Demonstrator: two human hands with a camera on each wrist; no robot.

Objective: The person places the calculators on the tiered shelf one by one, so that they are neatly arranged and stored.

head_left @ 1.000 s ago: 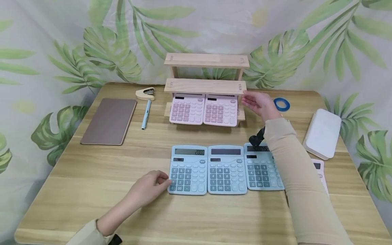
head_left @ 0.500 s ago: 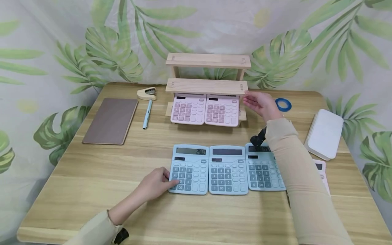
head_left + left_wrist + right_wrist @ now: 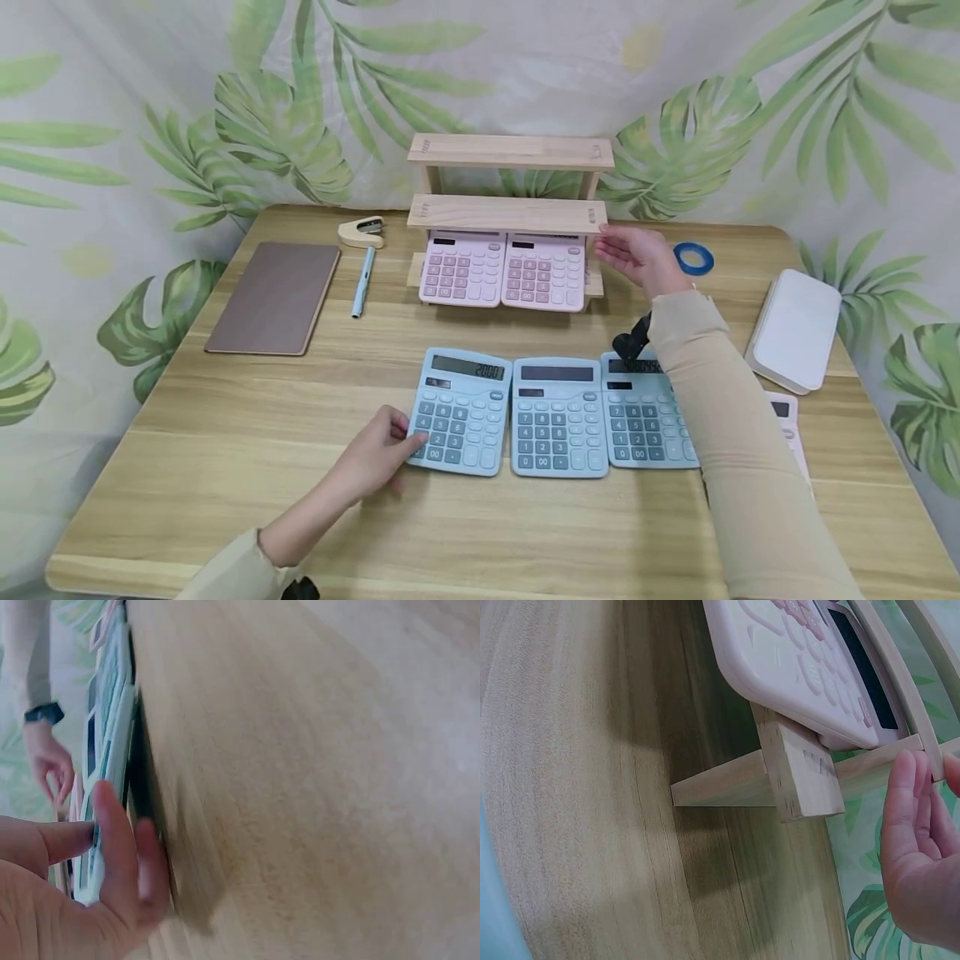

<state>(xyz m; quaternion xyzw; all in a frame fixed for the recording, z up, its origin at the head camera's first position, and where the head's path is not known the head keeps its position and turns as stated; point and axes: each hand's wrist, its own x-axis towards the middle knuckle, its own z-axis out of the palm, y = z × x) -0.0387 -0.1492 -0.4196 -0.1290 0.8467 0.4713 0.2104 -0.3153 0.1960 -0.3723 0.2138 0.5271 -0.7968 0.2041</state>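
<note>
My left hand (image 3: 375, 454) pinches the left edge of a light blue calculator (image 3: 467, 417), thumb on the keys and fingers underneath. That calculator sits turned slightly, its left side raised off the table in the left wrist view. Right beside it lie a second blue calculator (image 3: 559, 417) and a third (image 3: 637, 417), the last partly behind my right sleeve. At the back, my right hand (image 3: 637, 254) pinches the right end of the middle board of a wooden shelf (image 3: 506, 214). Two pink calculators (image 3: 461, 271) lean side by side on the shelf's lower tier.
A brown notebook (image 3: 273, 298), a cream stapler (image 3: 362, 232) and a light blue pen (image 3: 363, 282) lie left of the shelf. To its right are a blue tape ring (image 3: 693, 258) and a white case (image 3: 795, 329). Another pink calculator (image 3: 783, 408) shows past my right sleeve.
My left thumb has come onto the left blue calculator, which has turned clockwise and risen on its left side, with a gap opening beside the middle one. My right hand stays at the shelf.
</note>
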